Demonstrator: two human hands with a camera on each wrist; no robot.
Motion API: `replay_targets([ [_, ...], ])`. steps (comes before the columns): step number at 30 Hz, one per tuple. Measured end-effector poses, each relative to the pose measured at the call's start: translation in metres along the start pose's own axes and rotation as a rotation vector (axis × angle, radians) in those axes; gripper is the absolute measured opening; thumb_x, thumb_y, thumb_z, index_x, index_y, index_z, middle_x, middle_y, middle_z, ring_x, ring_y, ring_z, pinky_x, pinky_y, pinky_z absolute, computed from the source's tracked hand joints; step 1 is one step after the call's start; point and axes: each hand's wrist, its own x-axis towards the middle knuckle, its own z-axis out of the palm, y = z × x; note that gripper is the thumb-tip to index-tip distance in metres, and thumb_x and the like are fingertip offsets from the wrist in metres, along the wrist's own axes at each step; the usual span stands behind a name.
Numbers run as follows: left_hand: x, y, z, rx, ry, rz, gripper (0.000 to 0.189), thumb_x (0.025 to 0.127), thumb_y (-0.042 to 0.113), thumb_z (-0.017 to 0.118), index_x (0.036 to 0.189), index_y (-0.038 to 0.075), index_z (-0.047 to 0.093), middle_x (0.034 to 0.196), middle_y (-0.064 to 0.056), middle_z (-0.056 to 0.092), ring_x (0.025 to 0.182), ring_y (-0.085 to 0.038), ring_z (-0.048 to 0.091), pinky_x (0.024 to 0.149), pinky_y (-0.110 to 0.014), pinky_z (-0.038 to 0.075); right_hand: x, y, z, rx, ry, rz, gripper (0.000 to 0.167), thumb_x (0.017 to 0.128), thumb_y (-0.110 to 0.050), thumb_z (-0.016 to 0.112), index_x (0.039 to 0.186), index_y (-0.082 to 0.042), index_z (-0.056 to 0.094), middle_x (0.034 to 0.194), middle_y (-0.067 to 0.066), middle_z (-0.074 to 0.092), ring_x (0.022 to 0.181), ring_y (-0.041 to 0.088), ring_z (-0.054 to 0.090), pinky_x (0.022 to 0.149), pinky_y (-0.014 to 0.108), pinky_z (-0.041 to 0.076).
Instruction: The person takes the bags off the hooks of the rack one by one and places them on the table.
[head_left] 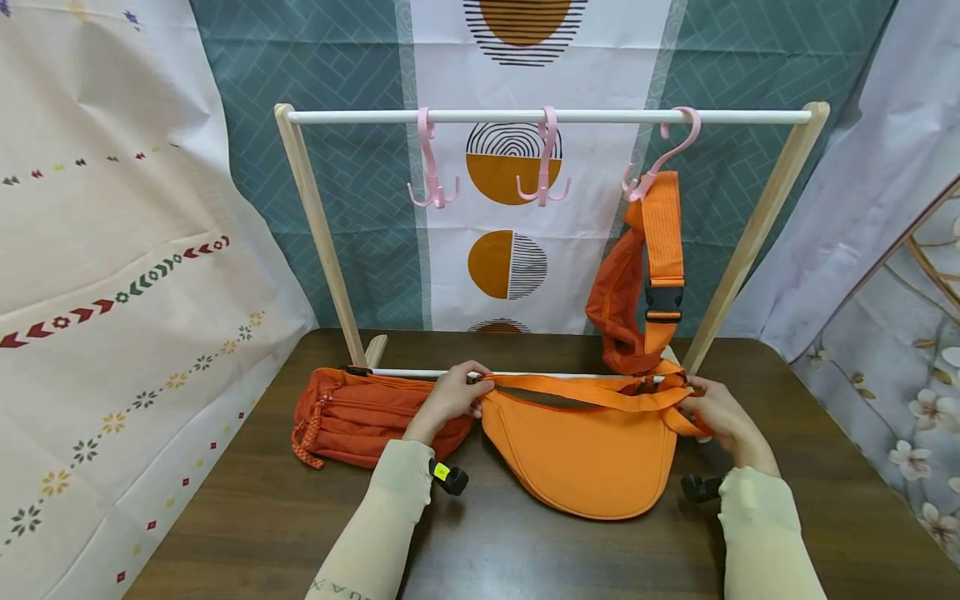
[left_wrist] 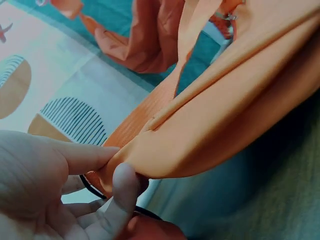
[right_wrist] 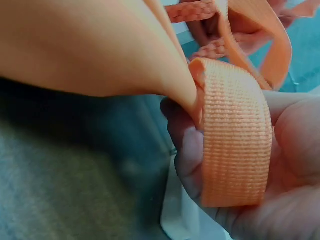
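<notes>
From my remote station, head view: the bright orange waist bag (head_left: 581, 462) is held between both hands at the near side of the rack, over the desk (head_left: 225, 525), its broad face towards me and its curved edge downward; I cannot tell whether that edge touches the wood. Left hand (head_left: 456, 395): grasping, thumb and forefinger pinching the bag's left corner, confirmed on the left wrist feed. Right hand (head_left: 720, 418): grasping the opposite end, fingers curled at the corner; on the right wrist feed I see a loop of ribbed webbing (right_wrist: 236, 137) lying across the fingers. The bag's strap (head_left: 570, 387) runs along its top between the hands. To the left, a rust-red bag (head_left: 367, 417) with a braided cord (head_left: 303, 442) lies on the desk, partly behind the left forearm. Rack: pale wooden legs, white top bar (head_left: 487, 117), three pink hooks on it. The left hook (head_left: 430, 162) and middle hook (head_left: 546, 162) carry nothing; the tilted right hook (head_left: 667, 154) bears a red-orange bag (head_left: 618, 300) by its wide strap, which has a black buckle (head_left: 664, 300). Patterned curtain (head_left: 322, 167) behind.
</notes>
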Motion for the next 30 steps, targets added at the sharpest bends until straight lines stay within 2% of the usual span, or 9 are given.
replay_targets([
  [3,0.0,-0.001,0.005,0.036,0.023,0.004,0.023,0.105,0.013,0.065,0.126,0.005,0.065,0.079,-0.009,0.061,0.053,-0.016,0.061,0.058,-0.031,0.059,0.0,0.0,0.003,-0.09,0.032,0.022,0.046,0.101,-0.004,0.058,0.14,0.018,0.045,0.102,0.003,0.063,0.081,0.008,0.059,0.071,0.022,0.054],
  [7,-0.001,0.0,0.008,0.093,0.05,0.022,0.022,0.104,0.015,0.066,0.124,0.006,0.066,0.075,-0.008,0.063,0.058,-0.028,0.067,0.059,-0.034,0.059,0.0,0.0,0.006,-0.146,0.062,0.021,0.04,0.1,-0.004,0.06,0.132,0.017,0.052,0.099,0.006,0.061,0.078,0.01,0.057,0.068,0.022,0.052],
  [12,0.001,0.0,0.011,0.136,0.08,0.066,0.025,0.105,0.016,0.064,0.128,0.007,0.066,0.083,-0.009,0.066,0.069,-0.037,0.072,0.062,-0.035,0.058,0.003,0.001,0.007,-0.185,0.108,0.003,0.038,0.099,-0.004,0.061,0.13,0.016,0.054,0.1,0.008,0.062,0.078,0.01,0.056,0.067,0.023,0.052],
  [18,0.003,0.001,0.016,0.137,0.121,0.111,0.03,0.106,0.012,0.062,0.134,0.004,0.065,0.098,-0.011,0.069,0.065,-0.025,0.071,0.063,-0.035,0.06,0.006,0.0,0.008,-0.241,0.171,0.007,0.043,0.099,-0.005,0.059,0.135,0.017,0.049,0.113,0.026,0.06,0.083,0.017,0.057,0.067,0.022,0.051],
  [22,0.005,0.0,0.019,0.129,0.114,0.119,0.032,0.106,0.009,0.061,0.137,0.003,0.063,0.096,-0.012,0.067,0.064,-0.019,0.07,0.067,-0.04,0.062,0.007,-0.002,0.008,-0.29,0.19,0.01,0.047,0.1,-0.007,0.059,0.139,0.017,0.047,0.124,0.034,0.056,0.092,0.025,0.057,0.069,0.021,0.049],
  [24,0.005,-0.001,0.018,0.127,0.105,0.12,0.033,0.106,0.008,0.06,0.139,0.002,0.062,0.096,-0.012,0.066,0.065,-0.019,0.07,0.069,-0.042,0.062,0.007,-0.004,0.007,-0.313,0.19,0.005,0.049,0.1,-0.008,0.059,0.14,0.017,0.046,0.125,0.035,0.056,0.092,0.025,0.057,0.069,0.021,0.049],
  [30,0.002,0.003,0.014,0.11,0.092,0.115,0.034,0.105,0.006,0.058,0.138,0.0,0.061,0.106,-0.017,0.066,0.074,-0.026,0.072,0.074,-0.044,0.063,0.002,-0.017,0.003,-0.297,0.175,-0.005,0.057,0.098,-0.004,0.056,0.148,0.016,0.039,0.098,0.022,0.062,0.067,0.014,0.059,0.058,0.025,0.052],
])
